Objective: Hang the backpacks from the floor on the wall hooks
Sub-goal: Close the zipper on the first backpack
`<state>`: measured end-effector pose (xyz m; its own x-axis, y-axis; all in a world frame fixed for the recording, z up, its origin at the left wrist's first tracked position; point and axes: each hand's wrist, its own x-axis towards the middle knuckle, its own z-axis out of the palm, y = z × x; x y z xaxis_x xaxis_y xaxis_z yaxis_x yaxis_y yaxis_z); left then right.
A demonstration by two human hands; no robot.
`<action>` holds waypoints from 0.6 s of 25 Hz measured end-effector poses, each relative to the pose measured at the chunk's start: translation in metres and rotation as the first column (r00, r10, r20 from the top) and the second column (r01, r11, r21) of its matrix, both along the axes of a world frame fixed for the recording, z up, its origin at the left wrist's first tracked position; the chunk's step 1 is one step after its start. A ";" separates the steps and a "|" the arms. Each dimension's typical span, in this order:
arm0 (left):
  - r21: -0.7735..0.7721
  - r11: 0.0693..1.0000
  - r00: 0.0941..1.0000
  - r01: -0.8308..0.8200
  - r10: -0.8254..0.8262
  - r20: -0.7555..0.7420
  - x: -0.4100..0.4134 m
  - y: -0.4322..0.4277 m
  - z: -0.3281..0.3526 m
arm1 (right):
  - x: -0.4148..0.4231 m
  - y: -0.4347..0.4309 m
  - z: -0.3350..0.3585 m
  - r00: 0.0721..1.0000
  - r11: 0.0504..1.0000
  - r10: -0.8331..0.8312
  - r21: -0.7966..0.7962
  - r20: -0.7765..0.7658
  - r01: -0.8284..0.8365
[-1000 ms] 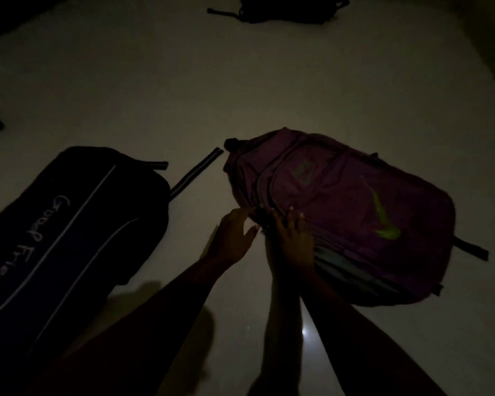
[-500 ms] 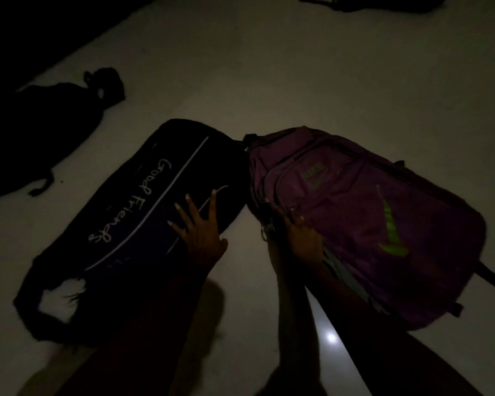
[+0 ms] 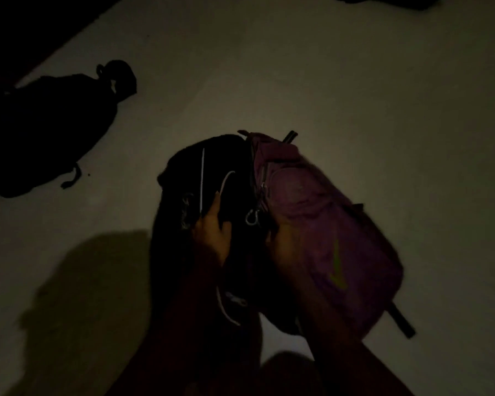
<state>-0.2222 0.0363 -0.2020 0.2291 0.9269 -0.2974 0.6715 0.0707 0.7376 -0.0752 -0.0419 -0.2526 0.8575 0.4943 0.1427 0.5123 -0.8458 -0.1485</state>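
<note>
The room is very dark. A purple backpack (image 3: 320, 224) with a yellow-green swoosh is raised off the pale floor, tilted, with my right hand (image 3: 280, 241) gripping its near left side by the zipper pulls. Pressed against it on the left is a black backpack (image 3: 183, 178) with thin white lines and lettering, also lifted, and my left hand (image 3: 212, 227) is closed on its front fabric. Both bags hang together in front of me. No wall hooks are in sight.
Another black backpack (image 3: 49, 132) lies on the floor at the left, its top loop pointing up-right. The edge of one more dark bag (image 3: 389, 0) shows at the top right. A dark strip (image 3: 26, 30) borders the floor at the top left. My shadow falls lower left.
My left hand went from the purple bag to the black one and closed on it. Both bags, lying flat on the floor before, are now lifted and drawn together.
</note>
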 end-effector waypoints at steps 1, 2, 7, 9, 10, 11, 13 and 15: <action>-0.054 0.998 0.996 -0.023 0.028 0.089 -0.001 -0.010 0.030 | -0.024 -0.023 0.056 0.873 0.989 0.137 0.012 -0.469 -0.149; -0.109 0.993 0.986 -0.055 0.071 0.152 -0.004 -0.023 0.064 | -0.037 -0.024 0.107 0.780 0.962 0.272 0.160 -0.564 -0.220; -0.297 0.938 0.948 -0.177 0.243 0.203 -0.005 -0.073 0.257 | -0.047 -0.068 0.307 0.595 0.930 0.367 0.264 -0.715 -0.256; -0.338 0.926 0.926 -0.170 0.268 0.268 -0.007 -0.087 0.331 | -0.053 -0.084 0.378 0.576 0.905 0.425 0.322 -0.698 -0.277; -0.349 0.920 0.917 -0.177 0.283 0.281 -0.010 -0.093 0.369 | -0.058 -0.097 0.416 0.586 0.896 0.444 0.345 -0.678 -0.280; -0.367 0.914 0.912 -0.172 0.289 0.290 -0.018 -0.100 0.410 | -0.064 -0.109 0.456 0.593 0.894 0.445 0.365 -0.671 -0.259; -0.409 0.899 0.905 -0.157 0.297 0.305 -0.025 -0.111 0.462 | -0.072 -0.124 0.503 0.612 0.893 0.439 0.394 -0.658 -0.217; -0.452 0.882 0.873 -0.135 0.322 0.366 -0.032 -0.120 0.504 | -0.073 -0.138 0.541 0.621 0.890 0.438 0.411 -0.650 -0.198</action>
<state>-0.2543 -0.0841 0.3023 0.2144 0.7880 -0.5771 0.2312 0.5331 0.8138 -0.1485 -0.1802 0.2880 0.5424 0.7978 -0.2632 0.3730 -0.5095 -0.7754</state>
